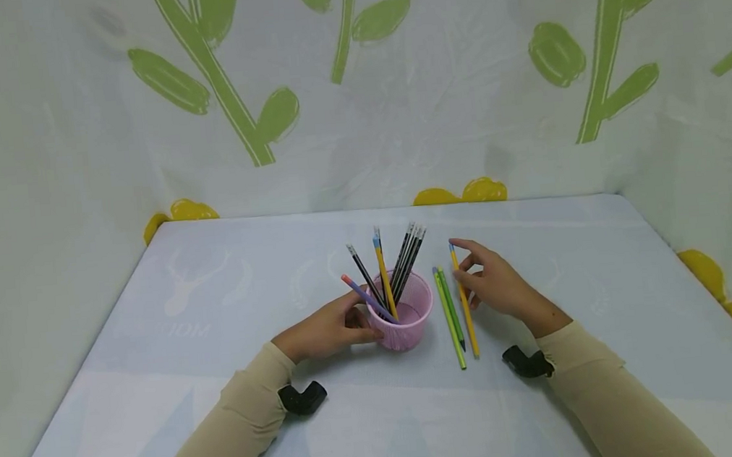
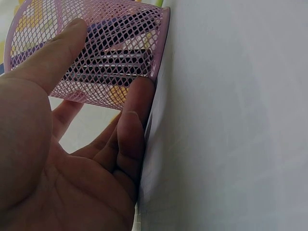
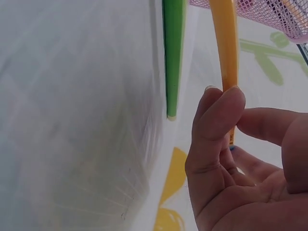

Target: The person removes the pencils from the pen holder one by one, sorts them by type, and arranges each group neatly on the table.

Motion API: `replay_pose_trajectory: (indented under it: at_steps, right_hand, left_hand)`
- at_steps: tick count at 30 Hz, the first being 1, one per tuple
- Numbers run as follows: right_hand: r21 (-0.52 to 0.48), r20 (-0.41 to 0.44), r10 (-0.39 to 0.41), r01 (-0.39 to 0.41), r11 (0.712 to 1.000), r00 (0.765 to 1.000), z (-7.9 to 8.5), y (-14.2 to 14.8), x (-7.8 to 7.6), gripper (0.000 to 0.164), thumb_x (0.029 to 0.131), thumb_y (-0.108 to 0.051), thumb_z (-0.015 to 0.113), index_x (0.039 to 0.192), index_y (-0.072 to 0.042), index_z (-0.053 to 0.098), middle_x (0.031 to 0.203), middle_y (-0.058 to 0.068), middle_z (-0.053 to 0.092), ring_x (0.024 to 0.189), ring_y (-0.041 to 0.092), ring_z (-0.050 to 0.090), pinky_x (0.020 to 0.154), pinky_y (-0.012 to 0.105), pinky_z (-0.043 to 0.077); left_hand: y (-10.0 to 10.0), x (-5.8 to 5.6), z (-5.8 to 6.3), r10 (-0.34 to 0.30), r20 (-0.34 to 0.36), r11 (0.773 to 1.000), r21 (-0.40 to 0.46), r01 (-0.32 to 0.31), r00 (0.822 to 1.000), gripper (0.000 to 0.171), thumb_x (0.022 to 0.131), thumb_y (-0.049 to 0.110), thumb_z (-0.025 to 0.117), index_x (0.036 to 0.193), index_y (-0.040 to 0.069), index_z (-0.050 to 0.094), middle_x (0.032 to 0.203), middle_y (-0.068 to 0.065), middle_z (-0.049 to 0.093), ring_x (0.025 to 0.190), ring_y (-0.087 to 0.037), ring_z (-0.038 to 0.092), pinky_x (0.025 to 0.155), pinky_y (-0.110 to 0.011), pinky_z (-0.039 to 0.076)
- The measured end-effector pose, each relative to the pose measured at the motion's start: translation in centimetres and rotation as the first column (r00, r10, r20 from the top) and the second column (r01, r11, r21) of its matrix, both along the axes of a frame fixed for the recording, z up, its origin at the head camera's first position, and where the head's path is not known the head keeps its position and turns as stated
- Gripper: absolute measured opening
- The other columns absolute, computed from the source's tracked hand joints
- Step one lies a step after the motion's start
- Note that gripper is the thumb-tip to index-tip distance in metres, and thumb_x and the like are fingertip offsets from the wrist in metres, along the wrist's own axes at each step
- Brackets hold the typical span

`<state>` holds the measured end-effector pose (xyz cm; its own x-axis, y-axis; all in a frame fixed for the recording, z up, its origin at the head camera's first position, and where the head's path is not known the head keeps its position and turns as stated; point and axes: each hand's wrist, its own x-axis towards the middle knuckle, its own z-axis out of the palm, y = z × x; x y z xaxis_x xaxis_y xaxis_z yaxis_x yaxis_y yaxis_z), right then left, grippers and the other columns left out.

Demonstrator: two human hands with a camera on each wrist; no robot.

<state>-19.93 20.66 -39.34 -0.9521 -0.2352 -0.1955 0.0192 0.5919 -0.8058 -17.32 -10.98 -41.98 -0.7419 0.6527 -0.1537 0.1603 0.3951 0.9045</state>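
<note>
A pink mesh pen cup (image 1: 407,337) stands upright on the table, with my left hand (image 1: 328,329) gripping its left side. In the left wrist view the thumb (image 2: 62,45) lies against the mesh and the fingers curl round near the base. Inside the cup lean several black pencils (image 1: 411,257), a yellow pencil with a blue end (image 1: 383,270) and a purple one (image 1: 369,298). Right of the cup, my right hand (image 1: 501,283) pinches another yellow pencil (image 3: 226,43) between thumb and fingers, its index fingertip at the blue far end.
Two green pencils, a lighter one (image 1: 449,323) and a darker one (image 1: 453,311), lie side by side between the cup and my right hand. A pale table (image 1: 384,430) spreads under everything, meeting a leaf-patterned curtain (image 1: 461,126) at its back edge.
</note>
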Motion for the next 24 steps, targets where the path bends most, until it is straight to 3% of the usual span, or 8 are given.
replay_pose_trajectory:
  at_steps: [9,15,24]
  right_hand:
    - [0.128,0.056,0.043,-0.050,0.991,0.997,-0.2,-0.1,-0.6,0.064,0.100,-0.014,0.059,0.157,-0.018,0.030,0.115,0.017,0.058,0.075,0.020,0.064,0.064,0.032,0.058]
    - [0.214,0.105,0.067,-0.089,0.973,0.992,-0.3,-0.6,-1.5,0.062,0.098,-0.015,0.062,0.154,-0.018,0.035,0.109,0.015,0.060,0.069,0.019,0.063,0.063,0.030,0.057]
    - [0.261,0.151,0.064,-0.103,0.960,0.986,-0.1,-1.1,-1.7,0.063,0.096,-0.020,0.068,0.151,-0.017,0.039,0.102,0.012,0.061,0.067,0.018,0.062,0.063,0.028,0.056]
  left_hand:
    - [0.1,0.0,-0.1,-0.005,-0.021,1.000,0.006,0.005,1.000,0.054,0.092,0.024,0.073,0.138,0.018,0.046,0.100,-0.005,0.066,0.091,-0.014,0.062,0.076,-0.027,0.052]
    - [-0.1,0.1,0.1,0.007,-0.012,1.000,0.002,-0.007,1.000,0.054,0.092,0.024,0.073,0.138,0.017,0.046,0.099,-0.005,0.066,0.091,-0.015,0.061,0.077,-0.029,0.052]
    - [0.0,0.2,0.0,-0.001,-0.010,1.000,0.018,0.001,1.000,0.054,0.092,0.023,0.074,0.138,0.017,0.046,0.099,-0.005,0.065,0.091,-0.015,0.061,0.076,-0.030,0.051]
